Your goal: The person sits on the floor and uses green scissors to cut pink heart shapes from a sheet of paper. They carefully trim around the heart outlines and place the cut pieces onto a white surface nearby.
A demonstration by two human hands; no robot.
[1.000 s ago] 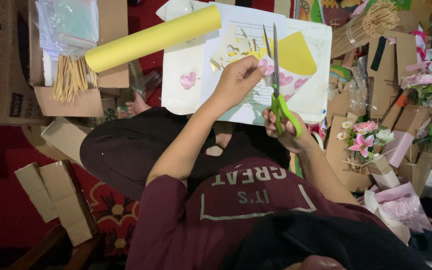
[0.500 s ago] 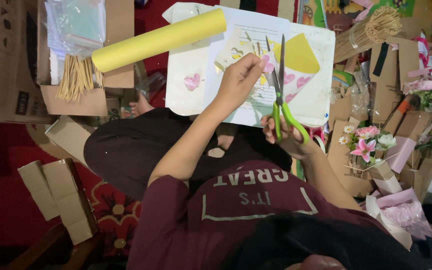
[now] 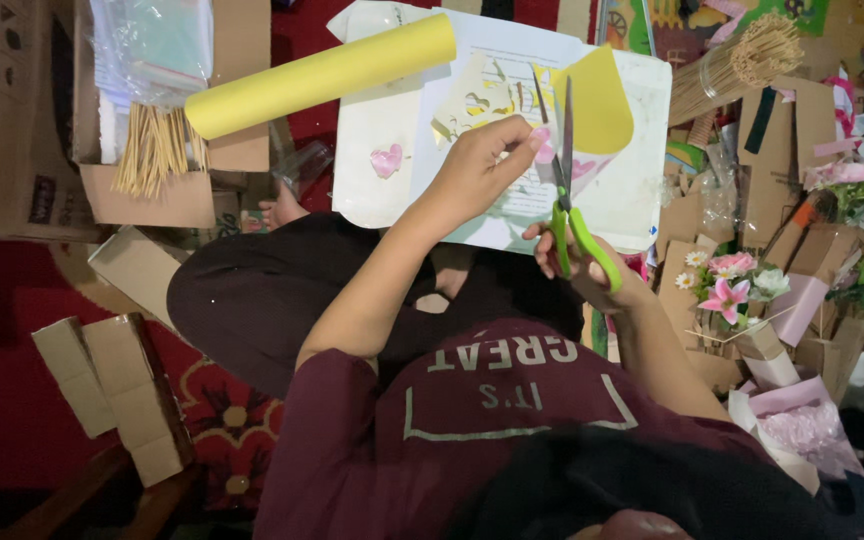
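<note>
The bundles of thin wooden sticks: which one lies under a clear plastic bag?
The bundle of sticks at the upper left, on the cardboard box; a clear plastic bag covers its top. The other bundle, upper right, lies uncovered.

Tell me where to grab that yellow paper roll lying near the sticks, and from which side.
Grip the yellow paper roll around its middle, coming from above with fingers wrapped across its width. It lies flat and slanted, one end over the white sheet, the other by the bundle of sticks. The middle shows uncovered and should balance the long tube; squeeze lightly, since a hollow roll probably dents.
</note>
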